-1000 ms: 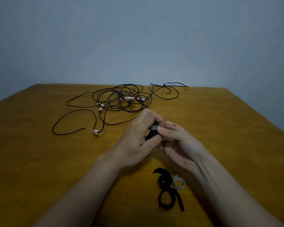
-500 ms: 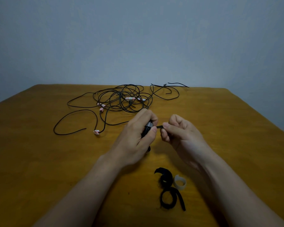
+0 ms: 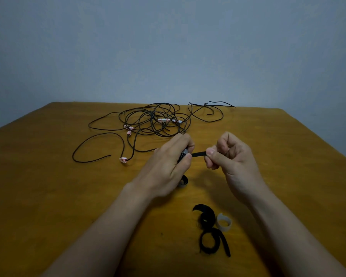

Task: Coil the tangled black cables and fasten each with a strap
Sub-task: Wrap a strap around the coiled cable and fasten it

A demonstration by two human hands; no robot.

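Note:
My left hand (image 3: 169, 162) grips a small coiled black cable (image 3: 183, 180), mostly hidden under the palm, with a loop showing below it. A black strap (image 3: 198, 154) runs taut from that bundle to my right hand (image 3: 229, 159), which pinches its free end between thumb and forefinger. A tangle of black cables (image 3: 156, 121) with pink-and-white tags lies at the far middle of the table. Spare straps lie near me: two black ones (image 3: 209, 231) and a white one (image 3: 224, 222).
The wooden table (image 3: 48, 196) fills the view, its far edge against a grey wall. One loose cable loop (image 3: 100, 145) reaches left of my hands, and another (image 3: 207, 111) lies at the far right of the tangle.
My right hand has moved right, away from the left, drawing the black strap out taut. The left hand holds the bundle in about the same place.

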